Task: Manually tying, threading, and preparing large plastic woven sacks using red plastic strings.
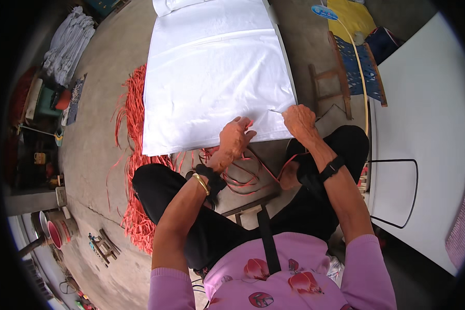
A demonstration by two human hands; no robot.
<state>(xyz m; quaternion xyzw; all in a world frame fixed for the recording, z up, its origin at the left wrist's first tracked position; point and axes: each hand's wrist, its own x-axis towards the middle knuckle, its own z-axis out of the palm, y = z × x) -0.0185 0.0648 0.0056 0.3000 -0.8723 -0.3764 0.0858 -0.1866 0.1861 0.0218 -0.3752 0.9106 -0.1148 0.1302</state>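
Observation:
A stack of white plastic sheets (217, 77) lies before me, its near edge just beyond my knees. My right hand (300, 124) is closed at the near right corner, around a thin pointed tool (276, 111) whose tip lies over the white surface; its handle is hidden in the fist. On the near edge rests my left hand (234, 138), fingers bent and thumb held apart. A small bit of red shows by its fingertips; whether the hand touches it is unclear. Red and dark strips (243, 175) loop below the edge, between my legs.
A long bundle of orange-red strips (139, 206) lies left of the stack. To the right are a wooden folding stool (341, 77) with blue webbing and a large white panel (418, 129). A small stool (104, 247) and a red-rimmed bucket (57, 232) stand at the left.

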